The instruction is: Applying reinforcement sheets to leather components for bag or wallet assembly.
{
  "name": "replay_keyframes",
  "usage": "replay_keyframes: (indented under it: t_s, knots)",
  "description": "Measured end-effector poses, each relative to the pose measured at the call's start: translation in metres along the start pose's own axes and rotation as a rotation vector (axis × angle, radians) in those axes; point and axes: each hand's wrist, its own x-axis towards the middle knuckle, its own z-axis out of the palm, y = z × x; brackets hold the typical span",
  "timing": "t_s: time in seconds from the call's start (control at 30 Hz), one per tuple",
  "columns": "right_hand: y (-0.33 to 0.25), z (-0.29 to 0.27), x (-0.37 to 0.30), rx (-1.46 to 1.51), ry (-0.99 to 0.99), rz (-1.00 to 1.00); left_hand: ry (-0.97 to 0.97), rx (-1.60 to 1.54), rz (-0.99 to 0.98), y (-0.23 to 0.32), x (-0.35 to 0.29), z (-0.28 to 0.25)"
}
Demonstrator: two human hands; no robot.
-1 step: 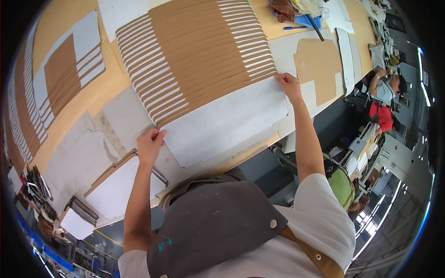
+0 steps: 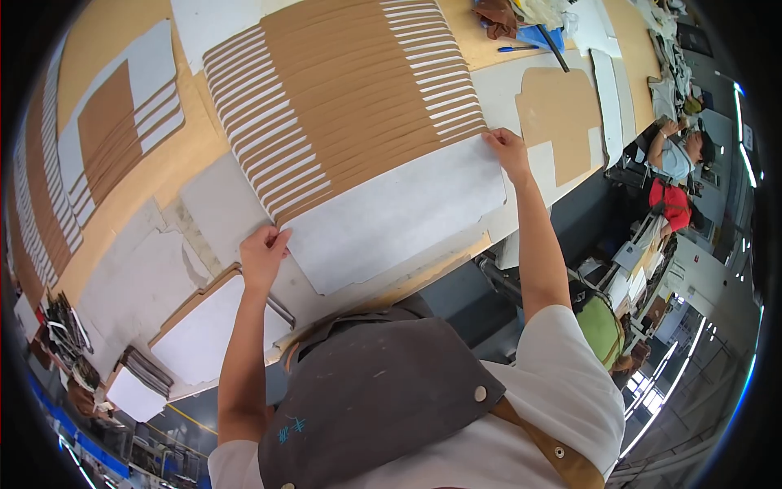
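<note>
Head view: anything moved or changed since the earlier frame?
Nothing visibly changed. Left hand and right hand stay at the upper corners of the white sheet; the fanned brown-and-white stack and blue pen lie as before.

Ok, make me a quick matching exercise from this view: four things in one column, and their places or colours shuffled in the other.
Things:
1. left hand
2. pen
3. right hand
4. apron

Places or colours:
A. at the right edge of the white panel
B. dark grey-brown
C. at the left edge of the white panel
D. blue

Right pairs: 1-C, 2-D, 3-A, 4-B
</note>
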Motion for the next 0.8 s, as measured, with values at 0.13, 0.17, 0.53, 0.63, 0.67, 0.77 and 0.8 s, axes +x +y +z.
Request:
replay_keyframes:
  t_s: [0.13,0.17,0.53,0.63,0.67,0.77,0.8]
  knots:
    - [0.008,0.0,0.004,-0.011,0.004,-0.025,-0.003,-0.023,-0.003,0.0,0.001,0.001]
    - [0.008,0.001,0.005,-0.01,0.002,-0.025,0.0,-0.021,0.002,-0.001,0.001,0.001]
    - [0.028,0.005,0.014,0.018,0.083,-0.097,0.05,-0.057,0.0,-0.002,-0.001,0.003]
    - [0.034,0.001,0.015,0.047,0.065,-0.1,0.066,-0.063,0.012,-0.004,0.002,0.006]
    - [0.031,0.002,0.013,0.057,0.045,-0.108,0.057,-0.072,0.026,-0.004,0.001,0.007]
    - [0.023,0.011,0.01,0.008,0.117,-0.136,0.067,-0.101,-0.025,-0.002,0.0,0.005]
    - [0.019,0.014,0.007,0.013,0.11,-0.143,0.077,-0.101,-0.027,-0.003,0.0,0.005]
